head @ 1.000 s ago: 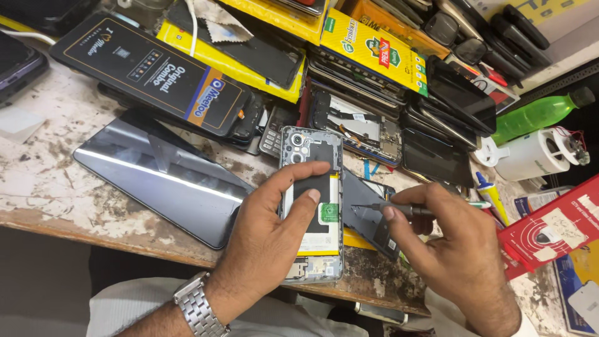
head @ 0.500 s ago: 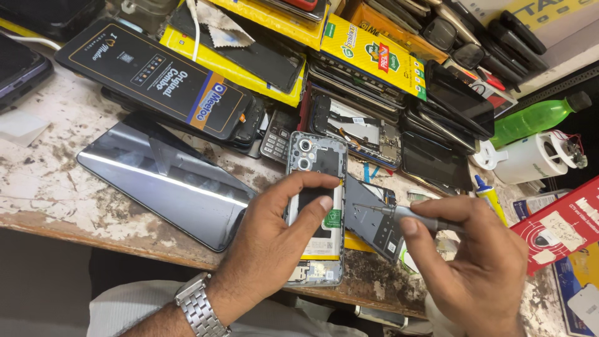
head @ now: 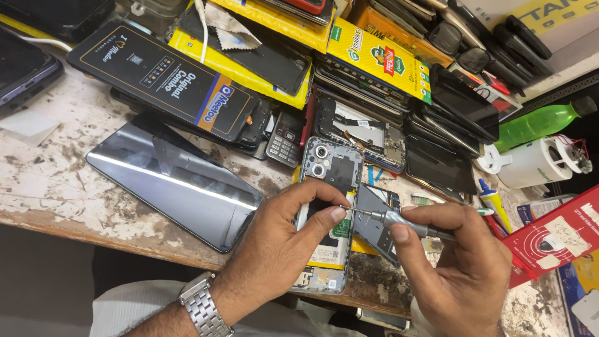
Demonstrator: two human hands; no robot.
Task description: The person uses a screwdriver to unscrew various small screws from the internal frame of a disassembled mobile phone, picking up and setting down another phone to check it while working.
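Head view, worn paint-chipped bench, dark glass screen panel lying flat at left, opened phone face down at bench front edge, left hand fingers pressing on it, right hand fingers closed around small screwdriver, tip at phone's right edge

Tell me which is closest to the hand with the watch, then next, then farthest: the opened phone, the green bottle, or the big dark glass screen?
Measured from the left hand in the head view:
1. Opened phone: right under its fingers, touching.
2. Big dark glass screen: lying flat to its left on the worn table.
3. Green bottle: far off at the upper right, beyond the right hand.
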